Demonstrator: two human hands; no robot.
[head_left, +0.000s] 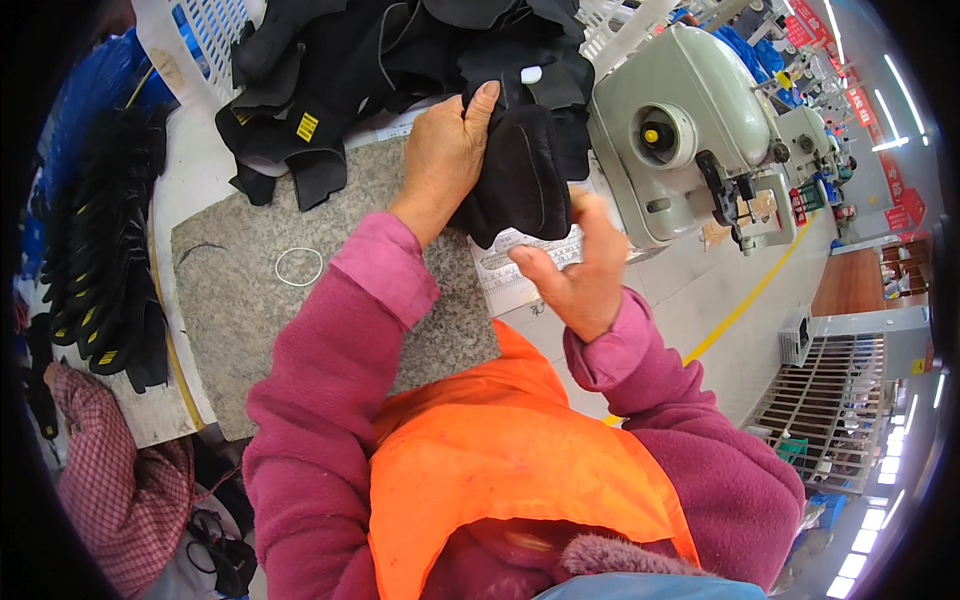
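My left hand is closed on the left edge of a black padded fabric piece, its thumb lying along the top. The piece has a curved seam and a rounded lower end; its exact kind I cannot tell. Just right of that end is my right hand, slightly blurred, with thumb and fingers apart. Its fingertips are close to the piece's right edge, and whether they touch it is unclear. Beyond both hands lies a heap of similar black pieces, some with yellow labels.
A pale green industrial sewing machine stands close on the right. A grey speckled board carries a thin white ring. Stacked black pieces lie on the left, near a co-worker's checked sleeve. A white basket stands behind.
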